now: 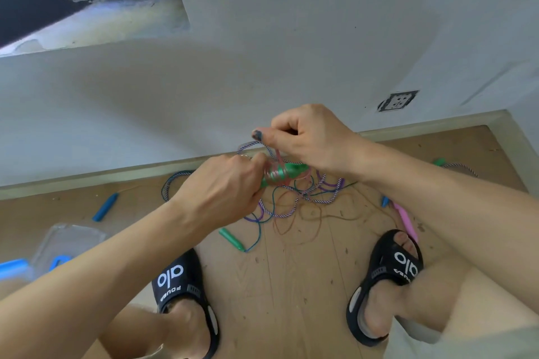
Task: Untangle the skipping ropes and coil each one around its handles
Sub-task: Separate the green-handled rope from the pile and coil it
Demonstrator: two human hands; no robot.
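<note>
Head cam view here: left hand [217, 188] is wrapped around a pair of green handles [281, 173] held up in front of the knees, fingers curled tight on them, and a pinkish clear rope [275, 160] is already wound round them a few turns. Right hand [309, 140] is just above, thumb and fingers pinching a purple-white striped rope [264, 145] that arcs over the bundle, so both hands are clamped on something. Those handles lie roughly left-to-right across the view, free tip pointing toward the right hand, so I'd guess the coils go on crosswise to that axis. Everything else is a loose tangle [294, 198] on the wooden floor [291, 285] between the sandals: striped, purple, teal and brownish strands crossing each other, with a green handle [232, 239], a blue handle [105, 207] and a pink handle [405, 220] lying apart around it. My read is this stuff is light and floppy, the plastic cord probably springy and a bit slick, so grab by the rigid handles and keep tension on the strand or the wraps will likely slide off.
</note>
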